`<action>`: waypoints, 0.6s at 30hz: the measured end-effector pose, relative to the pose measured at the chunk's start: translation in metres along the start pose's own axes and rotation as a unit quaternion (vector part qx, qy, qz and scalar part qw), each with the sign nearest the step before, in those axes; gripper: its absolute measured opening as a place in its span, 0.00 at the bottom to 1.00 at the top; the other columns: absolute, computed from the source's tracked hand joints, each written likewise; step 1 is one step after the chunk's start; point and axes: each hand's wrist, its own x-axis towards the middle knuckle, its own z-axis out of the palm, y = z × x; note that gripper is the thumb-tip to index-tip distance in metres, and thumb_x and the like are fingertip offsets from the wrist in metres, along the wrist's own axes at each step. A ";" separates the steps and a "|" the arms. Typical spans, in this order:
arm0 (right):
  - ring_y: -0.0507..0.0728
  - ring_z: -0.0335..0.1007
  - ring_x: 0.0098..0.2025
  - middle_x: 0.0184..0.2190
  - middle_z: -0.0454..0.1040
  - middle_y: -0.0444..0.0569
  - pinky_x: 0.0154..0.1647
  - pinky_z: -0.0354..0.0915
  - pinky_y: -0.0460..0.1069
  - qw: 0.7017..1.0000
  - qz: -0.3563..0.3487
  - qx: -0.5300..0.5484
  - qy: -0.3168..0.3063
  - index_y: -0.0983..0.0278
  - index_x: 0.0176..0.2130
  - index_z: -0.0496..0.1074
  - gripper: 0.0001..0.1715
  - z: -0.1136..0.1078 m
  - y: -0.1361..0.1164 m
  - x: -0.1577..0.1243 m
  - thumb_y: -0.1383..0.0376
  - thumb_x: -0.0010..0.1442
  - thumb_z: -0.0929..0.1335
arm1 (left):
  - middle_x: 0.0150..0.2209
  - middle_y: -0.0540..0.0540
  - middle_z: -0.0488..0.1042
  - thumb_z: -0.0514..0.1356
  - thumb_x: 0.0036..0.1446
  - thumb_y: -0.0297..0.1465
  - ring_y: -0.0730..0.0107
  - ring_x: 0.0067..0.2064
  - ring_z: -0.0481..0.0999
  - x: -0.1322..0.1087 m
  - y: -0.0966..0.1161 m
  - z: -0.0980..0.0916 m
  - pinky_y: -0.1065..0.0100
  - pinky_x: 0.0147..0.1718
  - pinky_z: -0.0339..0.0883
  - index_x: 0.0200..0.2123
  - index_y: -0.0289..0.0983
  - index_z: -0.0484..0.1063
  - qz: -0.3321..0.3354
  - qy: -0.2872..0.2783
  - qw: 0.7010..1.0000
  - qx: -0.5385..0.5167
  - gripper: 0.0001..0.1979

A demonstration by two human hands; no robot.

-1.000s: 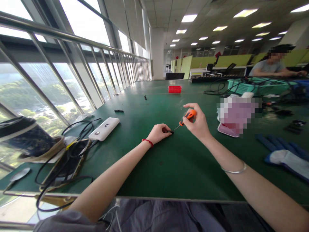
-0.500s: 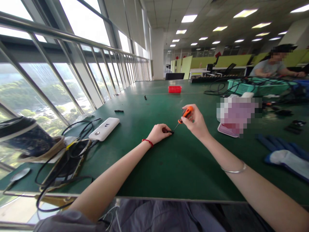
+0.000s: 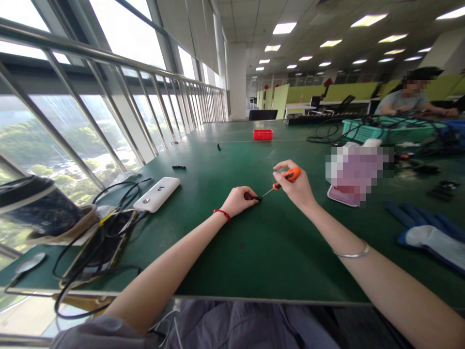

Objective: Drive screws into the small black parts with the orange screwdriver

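Observation:
My left hand [image 3: 240,199] rests on the green table [image 3: 261,252], fingers pinched on a small black part [image 3: 257,198]. My right hand [image 3: 296,185] grips a small screwdriver with an orange handle [image 3: 286,176]. Its thin shaft slants down to the left and its tip meets the black part. A red string circles my left wrist and a silver bangle sits on my right forearm.
A white power bank [image 3: 157,193] and tangled black cables [image 3: 105,228] lie at the left. A red tray [image 3: 263,134] stands far back. Blue gloves [image 3: 428,235] and a pink-cased item [image 3: 343,194] lie at the right. A person sits at the far right [image 3: 410,99].
The screwdriver handle has tipped lower and to the right in my right hand, and my fingers have shifted on it. My left hand and the black part have stayed put.

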 end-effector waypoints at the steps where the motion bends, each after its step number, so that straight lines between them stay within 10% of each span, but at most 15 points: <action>1: 0.52 0.65 0.25 0.21 0.68 0.42 0.31 0.62 0.48 1.000 0.000 0.001 -0.012 0.62 0.30 0.70 0.10 0.000 -0.001 0.000 0.58 0.54 0.65 | 0.29 0.47 0.76 0.63 0.47 0.31 0.71 0.30 0.73 0.000 0.000 0.000 0.71 0.30 0.68 0.30 0.34 0.75 0.000 0.000 1.000 0.001 0.07; 11: 0.51 0.66 0.23 0.20 0.69 0.43 0.26 0.62 0.46 0.996 -0.015 0.028 0.088 0.62 0.29 0.72 0.15 -0.003 0.005 0.004 0.55 0.57 0.64 | 0.29 0.49 0.73 0.62 0.48 0.29 0.73 0.30 0.71 0.000 -0.001 -0.001 0.71 0.31 0.67 0.32 0.34 0.74 0.016 0.034 0.999 0.012 0.06; 18: 0.56 0.71 0.36 0.35 0.75 0.47 0.41 0.65 0.52 0.990 -0.030 -0.063 -0.119 0.61 0.35 0.73 0.10 0.013 0.051 -0.002 0.58 0.54 0.67 | 0.33 0.47 0.71 0.62 0.49 0.29 0.72 0.35 0.71 -0.001 0.006 -0.005 0.69 0.37 0.67 0.30 0.35 0.73 0.050 0.128 0.991 0.003 0.04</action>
